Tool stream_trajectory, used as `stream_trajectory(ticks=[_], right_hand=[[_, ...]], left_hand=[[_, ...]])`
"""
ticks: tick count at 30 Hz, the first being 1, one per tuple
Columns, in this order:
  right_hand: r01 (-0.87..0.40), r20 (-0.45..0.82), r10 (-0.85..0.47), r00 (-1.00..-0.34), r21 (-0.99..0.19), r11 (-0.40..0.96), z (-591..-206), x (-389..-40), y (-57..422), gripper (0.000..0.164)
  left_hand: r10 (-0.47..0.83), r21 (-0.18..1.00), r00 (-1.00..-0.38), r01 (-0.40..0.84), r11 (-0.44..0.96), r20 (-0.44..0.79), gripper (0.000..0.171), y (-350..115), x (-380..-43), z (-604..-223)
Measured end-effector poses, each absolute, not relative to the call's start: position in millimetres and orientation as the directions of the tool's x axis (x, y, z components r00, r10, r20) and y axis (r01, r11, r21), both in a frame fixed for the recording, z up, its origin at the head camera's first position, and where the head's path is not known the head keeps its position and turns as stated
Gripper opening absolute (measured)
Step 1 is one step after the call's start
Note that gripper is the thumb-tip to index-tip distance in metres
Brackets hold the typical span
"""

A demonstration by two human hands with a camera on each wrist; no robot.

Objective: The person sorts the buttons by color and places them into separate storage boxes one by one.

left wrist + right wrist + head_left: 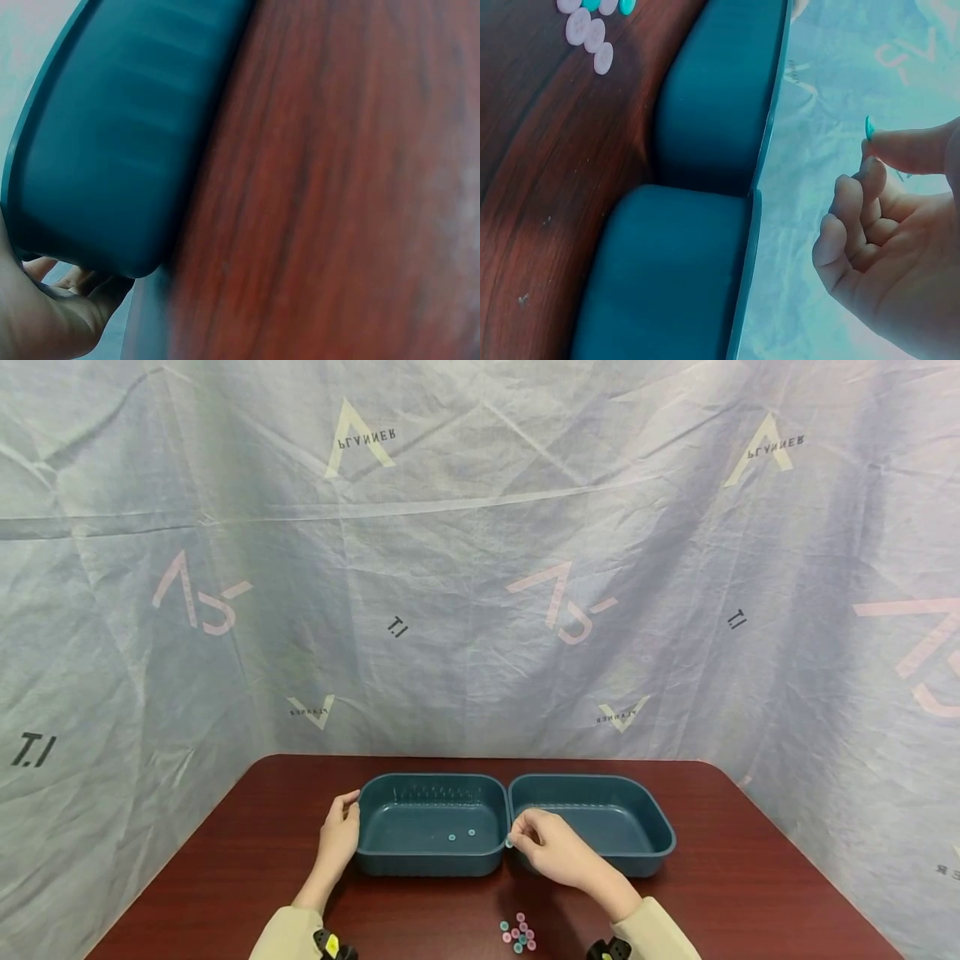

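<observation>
My right hand (551, 847) pinches a small teal button (869, 127) between thumb and forefinger. It is raised over the place where the two bins meet, and the other fingers are curled in. The left bin (427, 864) is a dark teal tub with two light-coloured buttons (452, 837) on its floor. Against that bin's left end rests my left hand (339, 839), its fingers along the outer wall (112, 150) and partly hidden behind the corner in the left wrist view. Nearer me on the table lies a small pile of pink and teal buttons (516, 933).
A matching right bin (652, 860) stands side by side with the left one, the ends almost touching. Both sit on a dark red wood-grain table (225, 860). Behind it hangs a pale printed cloth (465, 693), which also runs along both sides.
</observation>
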State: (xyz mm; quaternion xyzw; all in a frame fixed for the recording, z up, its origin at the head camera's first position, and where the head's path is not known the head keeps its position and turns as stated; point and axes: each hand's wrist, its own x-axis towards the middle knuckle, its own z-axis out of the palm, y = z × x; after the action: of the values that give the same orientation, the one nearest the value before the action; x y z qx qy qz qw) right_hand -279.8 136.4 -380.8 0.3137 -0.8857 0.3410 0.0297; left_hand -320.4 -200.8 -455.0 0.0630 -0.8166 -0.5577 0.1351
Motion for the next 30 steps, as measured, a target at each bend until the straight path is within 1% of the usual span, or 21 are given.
stream_trajectory(ticks=[6,14,30], right_hand=[[-0.581,0.276,-0.529,-0.802,-0.563,0.588,-381.5,-285.2,133.5,0.014],[-0.573,0.281,-0.514,-0.811,-0.564,0.595,-385.8,-292.5,127.4,0.014],[-0.606,0.329,-0.52,-0.788,-0.56,0.565,-385.3,-300.4,112.5,0.011]], left_hand=[[-0.256,0.93,-0.956,0.043,0.365,0.145,0.044,-200.5,-319.8,-455.1],[-0.266,0.928,-0.952,0.042,0.371,0.15,0.044,-200.7,-321.2,-456.2],[-0.263,0.929,-0.952,0.053,0.366,0.158,0.044,-200.7,-324.2,-458.1]])
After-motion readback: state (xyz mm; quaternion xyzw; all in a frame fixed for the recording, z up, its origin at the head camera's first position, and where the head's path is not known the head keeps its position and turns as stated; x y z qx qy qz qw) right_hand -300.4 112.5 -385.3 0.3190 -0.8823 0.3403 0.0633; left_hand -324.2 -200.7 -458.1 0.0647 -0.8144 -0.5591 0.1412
